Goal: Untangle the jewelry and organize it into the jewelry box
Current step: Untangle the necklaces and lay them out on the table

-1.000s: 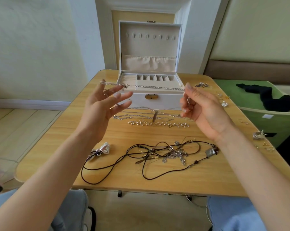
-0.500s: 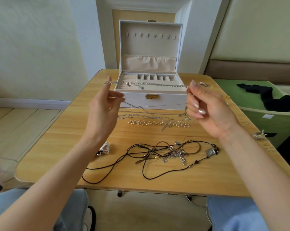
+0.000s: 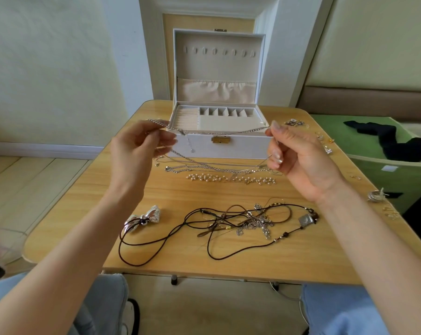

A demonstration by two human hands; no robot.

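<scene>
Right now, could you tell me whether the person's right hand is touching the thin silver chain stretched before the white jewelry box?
Touching. The head view shows the right hand pinching one end of the thin silver chain at its fingertips.

No legible text, number or brand mark in my view. White sticker [image 3: 390,168] on the green bin [image 3: 402,187]: too small to read. Gold clasp [image 3: 220,140] on the jewelry box [image 3: 243,148]: no marking I can make out.
</scene>
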